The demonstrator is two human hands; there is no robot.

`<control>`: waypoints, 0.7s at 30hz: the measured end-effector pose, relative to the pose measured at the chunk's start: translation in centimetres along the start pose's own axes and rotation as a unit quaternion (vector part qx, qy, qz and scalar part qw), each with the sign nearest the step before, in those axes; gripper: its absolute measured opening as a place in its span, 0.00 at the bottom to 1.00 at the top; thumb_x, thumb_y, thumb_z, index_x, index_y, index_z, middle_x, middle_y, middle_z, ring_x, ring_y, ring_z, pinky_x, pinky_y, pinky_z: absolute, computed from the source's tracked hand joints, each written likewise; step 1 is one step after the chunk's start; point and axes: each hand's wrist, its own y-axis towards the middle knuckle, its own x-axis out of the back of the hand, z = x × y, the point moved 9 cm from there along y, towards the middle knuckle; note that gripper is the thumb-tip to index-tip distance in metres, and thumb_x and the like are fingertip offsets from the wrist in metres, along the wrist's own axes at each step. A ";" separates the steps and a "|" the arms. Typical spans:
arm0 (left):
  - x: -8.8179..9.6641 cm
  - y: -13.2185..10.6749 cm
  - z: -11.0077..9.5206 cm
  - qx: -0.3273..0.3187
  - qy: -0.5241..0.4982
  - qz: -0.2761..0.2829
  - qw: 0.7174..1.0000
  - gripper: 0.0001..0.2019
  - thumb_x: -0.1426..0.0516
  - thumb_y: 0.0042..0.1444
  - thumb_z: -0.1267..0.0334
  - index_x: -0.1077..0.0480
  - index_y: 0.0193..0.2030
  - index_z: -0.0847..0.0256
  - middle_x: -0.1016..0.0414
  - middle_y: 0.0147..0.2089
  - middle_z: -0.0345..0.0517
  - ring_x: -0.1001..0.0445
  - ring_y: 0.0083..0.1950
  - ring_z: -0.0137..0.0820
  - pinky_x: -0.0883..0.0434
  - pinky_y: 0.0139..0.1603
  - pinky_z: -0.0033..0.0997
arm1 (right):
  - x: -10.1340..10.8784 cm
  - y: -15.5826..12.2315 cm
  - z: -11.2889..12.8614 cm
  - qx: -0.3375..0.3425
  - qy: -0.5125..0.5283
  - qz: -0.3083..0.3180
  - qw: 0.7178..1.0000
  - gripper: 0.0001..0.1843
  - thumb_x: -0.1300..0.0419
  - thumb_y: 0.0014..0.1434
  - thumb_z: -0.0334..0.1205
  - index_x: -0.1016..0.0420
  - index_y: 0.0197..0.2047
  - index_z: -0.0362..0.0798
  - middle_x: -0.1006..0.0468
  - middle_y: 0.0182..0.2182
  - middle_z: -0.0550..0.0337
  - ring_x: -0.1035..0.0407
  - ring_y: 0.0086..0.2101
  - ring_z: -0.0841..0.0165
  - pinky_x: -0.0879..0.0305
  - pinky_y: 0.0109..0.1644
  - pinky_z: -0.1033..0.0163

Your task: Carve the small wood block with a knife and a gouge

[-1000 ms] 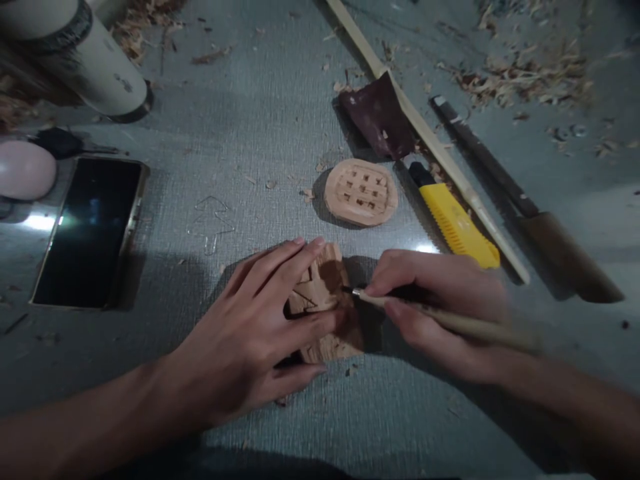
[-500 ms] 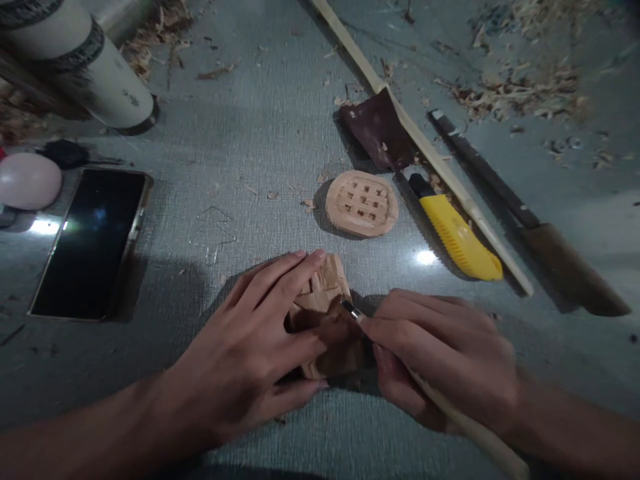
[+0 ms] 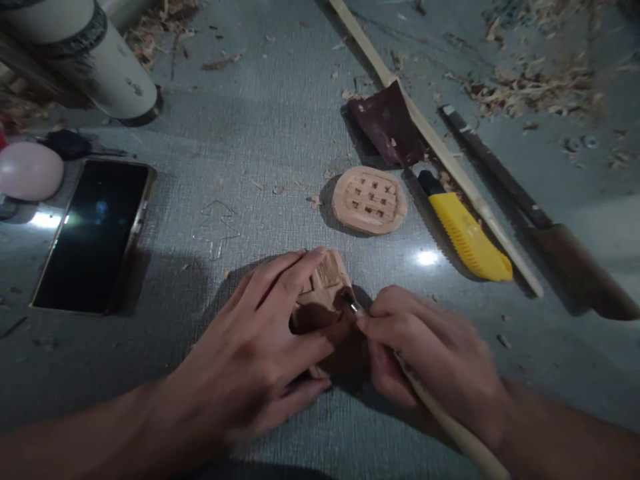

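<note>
left hand [image 3: 250,363]: flat, fingers spread, pressing down on the carved wood block [image 3: 325,283]; block sits under its fingertips, just left of the right hand.
right hand [image 3: 430,353]: closed in a pen grip around the carving tool [image 3: 440,413]; pale handle runs back toward the wrist, metal tip touching the block's right edge.
change: a second ago the right hand lay further right with the tool nearly level; now it has swung in close to the left hand, handle angled steeply back, tip lower on the block. Left hand has hardly shifted. Reads as a fresh cut started from a new angle, work mid-way.
beyond hands: round carved disc [image 3: 370,200] with a grid pattern, just past the block, untouched.
right of disc: yellow utility knife [image 3: 467,233], dark sandpaper piece [image 3: 390,127], long bamboo strip [image 3: 435,143], dark-handled blade [image 3: 540,227], side by side, apart from the hands.
left of hands: phone [image 3: 93,233] face up, screen dark; pale rounded object [image 3: 30,170] beyond it; white cylinder [image 3: 107,63] further off.
surface: grey woven mat [image 3: 280,120], chips scattered, wood shavings [image 3: 530,83] piled far right.
room: dim, one glare spot; nothing else to tell.
</note>
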 end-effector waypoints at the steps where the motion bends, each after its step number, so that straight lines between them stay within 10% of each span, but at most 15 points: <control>1: 0.0 0.0 0.0 0.001 0.001 0.001 1.000 0.20 0.32 0.66 0.64 0.24 0.63 0.53 0.47 0.83 0.64 0.42 0.81 0.64 0.28 0.73 0.73 | 0.0 -0.1 -0.2 -0.008 0.021 -0.003 1.000 0.13 0.43 0.70 0.31 0.38 0.33 0.53 0.30 0.30 0.62 0.37 0.28 0.70 0.40 0.29 0.60; 21: 0.1 0.0 0.7 -0.011 -0.004 0.016 1.000 0.18 0.29 0.62 0.63 0.19 0.58 0.53 0.48 0.85 0.59 0.40 0.80 0.68 0.26 0.71 0.74 | 2.3 1.1 0.7 0.027 0.044 -0.076 0.996 0.13 0.43 0.63 0.26 0.31 0.44 0.55 0.31 0.27 0.65 0.36 0.26 0.70 0.41 0.28 0.60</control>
